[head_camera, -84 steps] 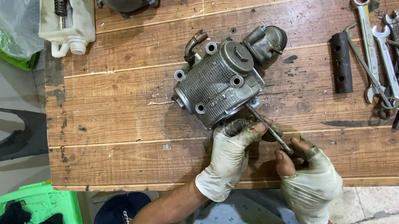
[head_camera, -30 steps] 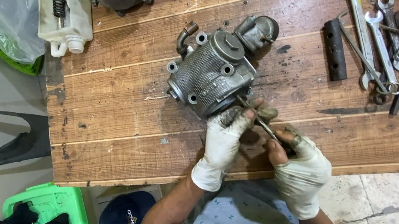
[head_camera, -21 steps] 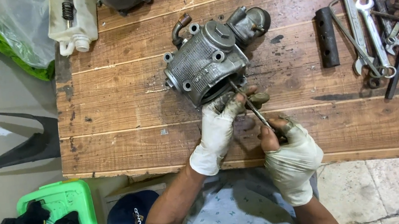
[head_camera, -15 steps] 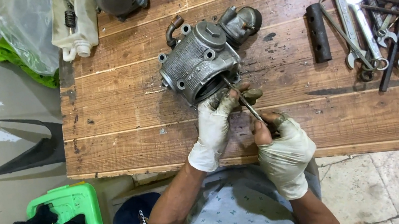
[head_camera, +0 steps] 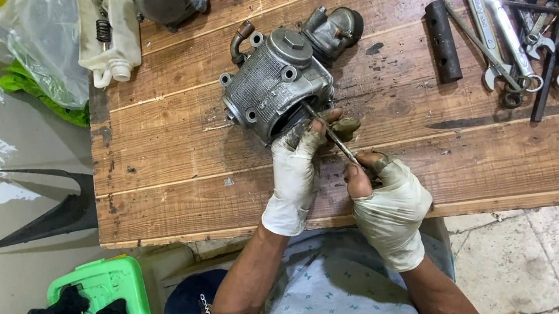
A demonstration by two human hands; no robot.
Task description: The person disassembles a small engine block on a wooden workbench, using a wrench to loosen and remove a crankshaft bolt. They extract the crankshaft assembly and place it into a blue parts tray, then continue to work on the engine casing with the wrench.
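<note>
Two gloved hands at the near edge of the wooden counter (head_camera: 173,196). Left hand (head_camera: 297,173): fingers pressed against the near lower face of the engine part (head_camera: 279,82), steadying it; nothing pinched in it that shows. Right hand (head_camera: 387,196): grip closed around the handle end of a thin tool (head_camera: 332,137), thumb on top. Engine part: grey ribbed casting, mid-counter, just beyond both hands, its round cap end pointing up and right. Tool: long axis runs from the right hand up and left into the casting's near opening; tip lies between the left fingers, so the left hand is the nearer to the part. Spanners (head_camera: 497,18): heap at far right, well apart. Black tube (head_camera: 442,41): beside them. Against the earliest frame: casting, hands and tool keep the same arrangement; everything sits slightly higher and further left in view, suggesting the camera shifted.
</note>
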